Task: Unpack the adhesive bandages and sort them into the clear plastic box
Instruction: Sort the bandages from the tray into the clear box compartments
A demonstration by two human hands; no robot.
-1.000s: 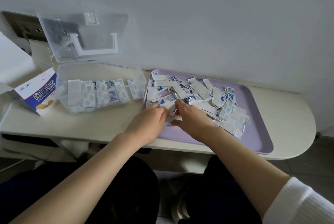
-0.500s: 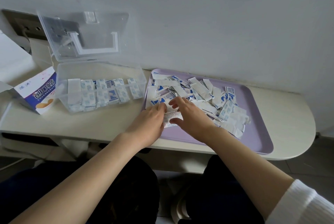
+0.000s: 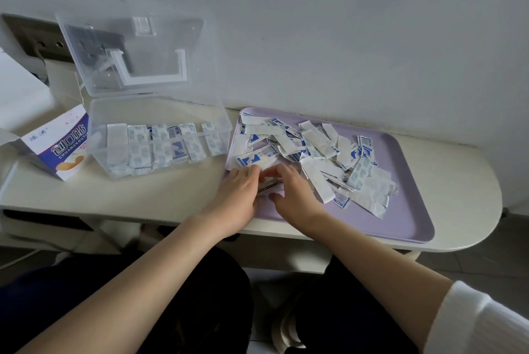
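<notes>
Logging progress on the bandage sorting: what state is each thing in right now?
Clear plastic box: part filled, bandages in a row.
Lid: open, upright.
Purple tray: holds loose bandage pile.
Carton: flap open, on its side.
Left hand: grips small bandage stack.
Right hand: grips same stack.

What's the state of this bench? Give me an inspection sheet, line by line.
Surface: cream rounded tabletop, carrying a lilac plastic tray.
Job's things: loose white-and-blue wrapped bandages heaped on tray; clear plastic box, lid up, rows inside.
Clutter: opened blue-and-white cardboard carton left of box.
Hands: left hand and right hand pinch a small stack of bandages at tray's near-left corner.
Cables: nothing seen.
Surroundings: pale wall; grey socket panel behind lid.
</notes>
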